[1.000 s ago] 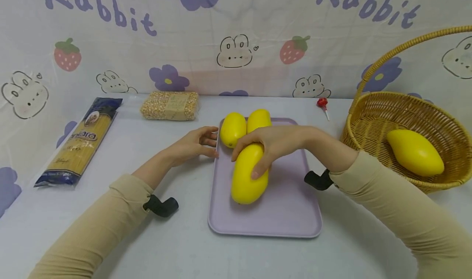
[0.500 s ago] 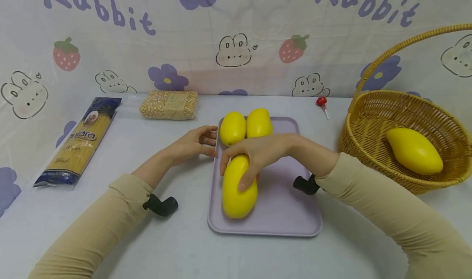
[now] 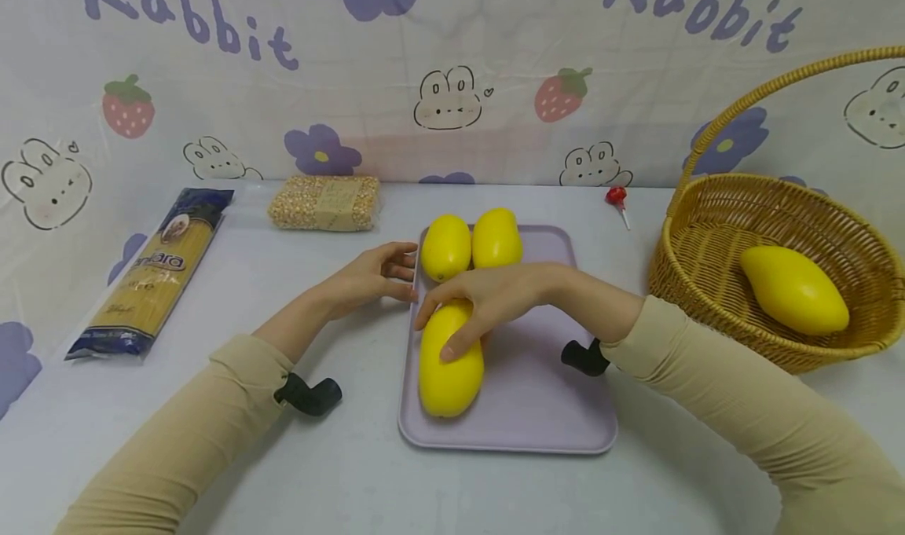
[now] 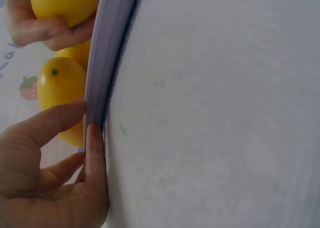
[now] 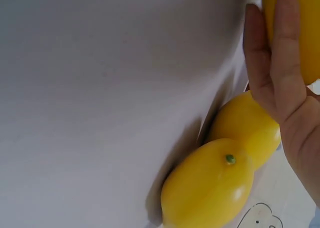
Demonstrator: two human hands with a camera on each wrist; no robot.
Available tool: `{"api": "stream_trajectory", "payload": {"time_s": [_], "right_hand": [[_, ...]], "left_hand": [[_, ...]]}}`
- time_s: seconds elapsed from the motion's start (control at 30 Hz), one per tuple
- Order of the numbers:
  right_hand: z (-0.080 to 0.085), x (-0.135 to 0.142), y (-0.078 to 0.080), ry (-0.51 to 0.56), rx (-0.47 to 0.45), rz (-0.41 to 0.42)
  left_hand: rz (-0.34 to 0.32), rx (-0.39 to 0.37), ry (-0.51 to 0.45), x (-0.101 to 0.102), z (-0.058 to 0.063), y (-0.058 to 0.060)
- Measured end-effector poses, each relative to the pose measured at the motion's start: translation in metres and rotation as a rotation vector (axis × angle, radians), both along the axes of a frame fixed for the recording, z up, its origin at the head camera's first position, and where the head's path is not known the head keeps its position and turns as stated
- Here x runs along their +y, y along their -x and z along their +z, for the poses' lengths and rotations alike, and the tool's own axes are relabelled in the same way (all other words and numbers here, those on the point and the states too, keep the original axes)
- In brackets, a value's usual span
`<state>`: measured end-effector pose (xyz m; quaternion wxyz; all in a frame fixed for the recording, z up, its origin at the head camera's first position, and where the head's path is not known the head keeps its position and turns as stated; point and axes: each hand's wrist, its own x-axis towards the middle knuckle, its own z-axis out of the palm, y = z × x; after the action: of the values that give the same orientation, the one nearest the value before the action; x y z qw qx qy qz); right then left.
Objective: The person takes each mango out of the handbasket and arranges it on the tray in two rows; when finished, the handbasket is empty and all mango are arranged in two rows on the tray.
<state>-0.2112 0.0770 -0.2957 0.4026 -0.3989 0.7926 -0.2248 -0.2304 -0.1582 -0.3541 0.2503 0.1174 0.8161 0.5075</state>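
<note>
My right hand (image 3: 495, 299) grips a yellow mango (image 3: 447, 378) near the front left of the lilac tray (image 3: 544, 393). The fingers lie over its far end and the thumb lies along its near side. Two more mangoes, a left one (image 3: 447, 246) and a right one (image 3: 497, 238), sit side by side at the tray's back; green stem ends show on them in the right wrist view. My left hand (image 3: 368, 282), fingers relaxed, touches the tray's left edge. In the left wrist view, its fingertips (image 4: 94, 138) rest against the tray's rim (image 4: 107, 53).
To the right stands a wicker basket (image 3: 707, 315) with a tall handle and one mango (image 3: 795, 290) inside. A red lollipop (image 3: 617, 197) lies at the back. A pack of corn kernels (image 3: 325, 203) and a spaghetti pack (image 3: 152, 276) lie on the left.
My right hand has moved the mango left and towards me on the tray, uncovering more of the back right mango. The left hand has stayed at the tray's edge.
</note>
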Motion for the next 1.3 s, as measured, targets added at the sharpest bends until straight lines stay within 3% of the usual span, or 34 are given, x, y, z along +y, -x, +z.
{"api": "stream_trajectory", "payload": {"time_s": [0.3,0.9,1.13,1.3], "right_hand": [[0.002,0.003,-0.002,0.016,0.115,0.018],[0.01,0.014,-0.01,0.056,0.122,0.03],[0.029,0.029,-0.016,0.047,0.097,-0.012],[0.05,0.046,-0.023,0.063,0.137,-0.066]], "left_hand": [[0.006,-0.004,-0.004,0.0,-0.002,0.001],[0.008,0.002,-0.003,0.001,-0.003,0.002],[0.004,0.007,-0.008,0.001,-0.003,0.001],[0.0,0.009,-0.02,0.001,-0.001,0.0]]}}
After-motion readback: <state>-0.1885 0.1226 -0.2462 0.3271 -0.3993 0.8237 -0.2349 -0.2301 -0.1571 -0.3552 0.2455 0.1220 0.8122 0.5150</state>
